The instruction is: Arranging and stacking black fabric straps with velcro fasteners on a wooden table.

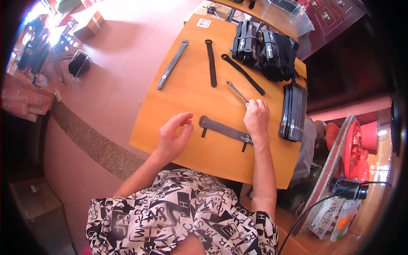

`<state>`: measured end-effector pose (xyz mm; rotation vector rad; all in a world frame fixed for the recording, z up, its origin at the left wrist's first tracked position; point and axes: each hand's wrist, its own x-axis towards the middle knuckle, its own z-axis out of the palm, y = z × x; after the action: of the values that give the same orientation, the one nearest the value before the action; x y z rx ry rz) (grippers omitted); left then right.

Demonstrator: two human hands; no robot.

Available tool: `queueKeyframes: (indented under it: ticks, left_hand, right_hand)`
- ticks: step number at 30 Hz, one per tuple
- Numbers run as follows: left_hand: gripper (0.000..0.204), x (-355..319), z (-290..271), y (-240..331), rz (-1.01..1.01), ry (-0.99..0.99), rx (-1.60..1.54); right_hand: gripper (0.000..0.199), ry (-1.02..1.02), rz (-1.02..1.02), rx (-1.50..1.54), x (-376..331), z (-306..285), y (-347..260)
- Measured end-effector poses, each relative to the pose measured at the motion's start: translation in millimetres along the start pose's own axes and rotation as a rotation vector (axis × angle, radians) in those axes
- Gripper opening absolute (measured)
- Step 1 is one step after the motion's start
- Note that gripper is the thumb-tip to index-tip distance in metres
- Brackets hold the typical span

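Observation:
My right hand pinches one end of a narrow grey hook-and-loop strap, whose looped end points away to the upper left. Nearest me lies a wider grey strap with a slotted round end; two short dark strips stick out from under it. My left hand hovers beside that slotted end, fingers bent and thumb apart, holding nothing. Farther off, a grey strap, a dark brown strap and a black strap are spread separately on the wooden table.
Bundled black and grey straps are heaped at the table's far right. Below them stands a tidy strap stack. A white printed sticker marks the far corner. Right of the table, a shelf holds red basins; a cardboard box sits far left.

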<state>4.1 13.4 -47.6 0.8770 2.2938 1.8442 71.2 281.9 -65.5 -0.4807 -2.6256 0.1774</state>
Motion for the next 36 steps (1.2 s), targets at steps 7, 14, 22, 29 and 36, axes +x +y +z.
queueKeyframes:
  ticks: [7,14,22,29,36]
  left_hand:
    - [0.025,1,20,30,-0.227,-0.074,-0.411]
    - [0.007,-15,5,31,-0.217,-0.396,-0.262]
    - [0.005,-20,3,4,-0.18,-0.263,-0.176]
    - [0.004,-2,11,14,-0.639,-0.239,-0.421]
    - [0.009,10,13,3,-0.677,-0.257,-0.376]
  right_hand:
    - [0.008,-0.216,-0.105,0.231,-46,-91,-53]
    - [0.008,-0.43,-0.013,0.567,-91,-110,-57]
    - [0.018,-0.53,0.38,0.868,-117,-112,-16]
    - [0.002,-0.265,0.75,1.019,-118,-84,-1]
    - [0.008,-0.197,0.709,0.953,-111,-72,6]
